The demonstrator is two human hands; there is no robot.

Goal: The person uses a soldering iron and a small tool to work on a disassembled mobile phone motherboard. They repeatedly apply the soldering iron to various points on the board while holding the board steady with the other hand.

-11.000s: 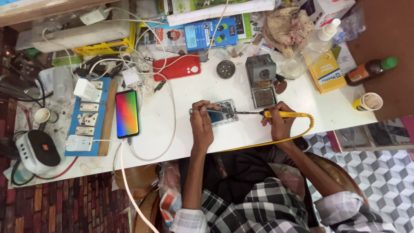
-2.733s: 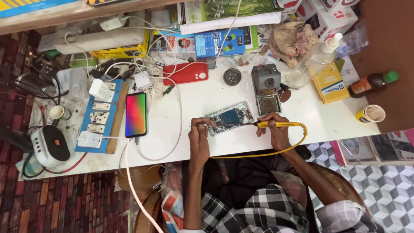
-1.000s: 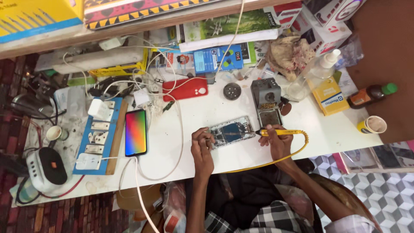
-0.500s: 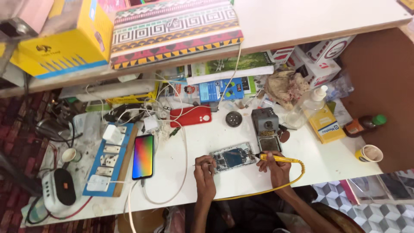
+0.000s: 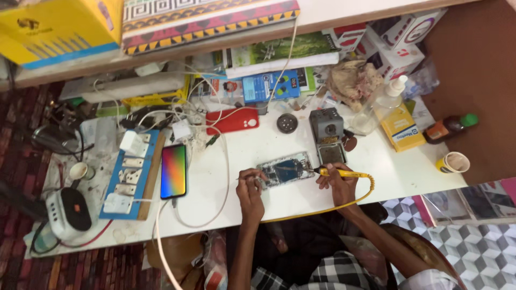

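Head view looks down on a white desk. At far left lies a blue socket board, then a lit phone. Next, the left hand pinches a thin tool beside the opened phone lying flat at the desk's middle. Just right, the right hand is closed around a yellow soldering iron, its tip over the opened phone.
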